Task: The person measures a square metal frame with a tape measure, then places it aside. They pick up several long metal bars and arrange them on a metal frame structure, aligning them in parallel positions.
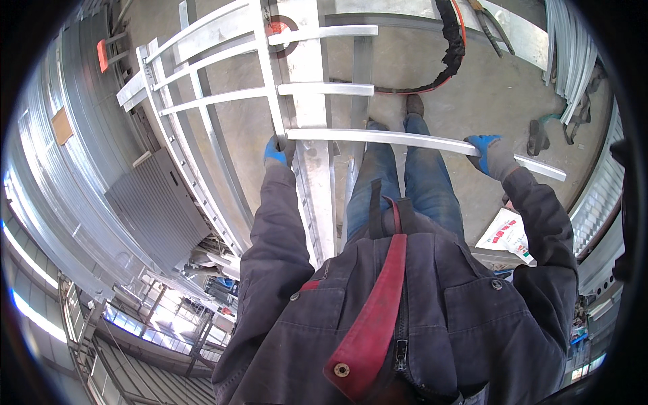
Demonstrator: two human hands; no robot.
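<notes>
A long, square-section metal bar (405, 139) runs across in front of my legs. My right hand (491, 155), in a blue and grey glove, is closed around it toward its right end. The bar's left end meets the long rail (266, 74) of a ladder-like metal frame. At that corner my left hand (278, 152), gloved the same way, is closed on the rail, with its fingertips partly hidden. Two shorter crossbars (327, 88) stick out to the right from the same rail, farther off. Slimmer crossbars (216, 100) link it to a perforated rail (177, 138) on the left.
Wide metal beams (307, 67) lie under the frame. A black-sleeved cable (451, 50) with an orange line curves over the concrete floor. A white bag (507, 233) with red print lies at right. Stacked metal profiles (570, 54) stand far right, corrugated sheets (158, 196) at left.
</notes>
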